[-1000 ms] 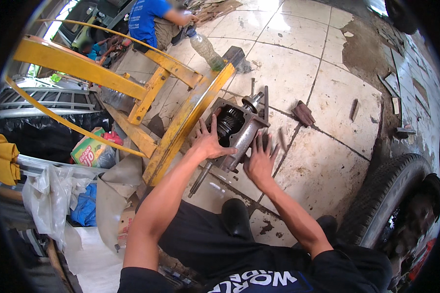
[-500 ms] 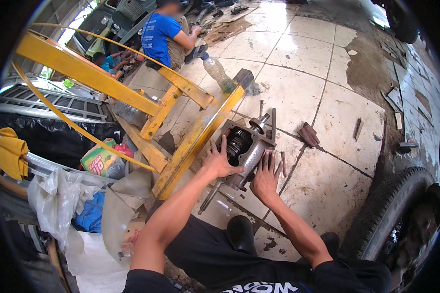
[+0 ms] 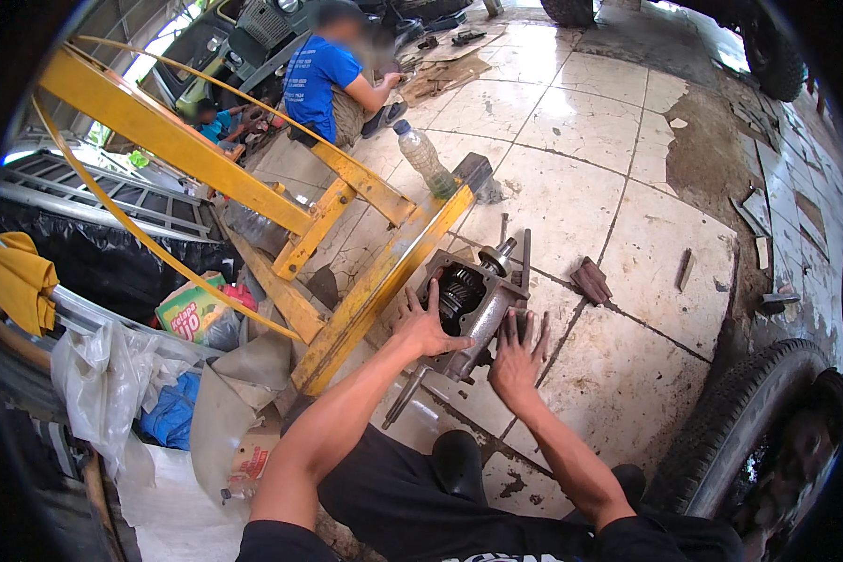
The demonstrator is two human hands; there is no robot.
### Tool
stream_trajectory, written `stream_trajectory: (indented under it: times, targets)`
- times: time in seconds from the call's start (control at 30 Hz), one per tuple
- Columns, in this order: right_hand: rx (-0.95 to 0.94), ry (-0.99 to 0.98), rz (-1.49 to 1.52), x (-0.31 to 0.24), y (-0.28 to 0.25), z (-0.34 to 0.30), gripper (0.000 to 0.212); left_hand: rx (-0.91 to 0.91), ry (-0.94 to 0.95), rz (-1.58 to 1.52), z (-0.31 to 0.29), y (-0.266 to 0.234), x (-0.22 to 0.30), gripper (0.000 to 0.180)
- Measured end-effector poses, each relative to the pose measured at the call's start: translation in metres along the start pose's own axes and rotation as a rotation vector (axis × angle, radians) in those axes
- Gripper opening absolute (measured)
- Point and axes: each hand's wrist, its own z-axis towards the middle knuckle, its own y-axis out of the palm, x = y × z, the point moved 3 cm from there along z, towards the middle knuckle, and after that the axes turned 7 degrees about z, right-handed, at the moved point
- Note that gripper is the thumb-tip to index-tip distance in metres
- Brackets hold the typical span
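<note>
Nearest us, a black boot (image 3: pixel 457 464) stands just short of the gearbox housing (image 3: pixel 485 323), which lies on the tiled floor (image 3: pixel 628 347) with its gears (image 3: pixel 458 288) showing. Our left hand (image 3: pixel 422 330) rests on the housing's near left edge, fingers spread; our right hand (image 3: pixel 515 361) is at its right side, fingers slightly apart, and we cannot tell whether they touch it. Left of the housing runs a yellow frame (image 3: pixel 384 288). Beyond the housing we see a plastic bottle (image 3: pixel 425 161) and, farther, a person in blue (image 3: pixel 320 89).
</note>
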Motion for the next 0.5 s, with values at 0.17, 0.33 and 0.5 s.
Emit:
stream_trajectory:
  times: [0.17,0.33,0.5]
  targets:
    - [0.013,0.016,-0.109,-0.008,0.007,0.002,0.062,0.001,-0.037,0.056,0.003,0.003,-0.004,0.154]
    - [0.049,0.014,-0.099,-0.011,0.019,0.001,0.063,0.012,-0.033,0.055,0.007,0.002,0.000,0.154]
    - [0.110,-0.048,-0.078,0.009,0.005,0.004,0.058,-0.019,-0.055,0.043,0.005,0.002,0.003,0.152]
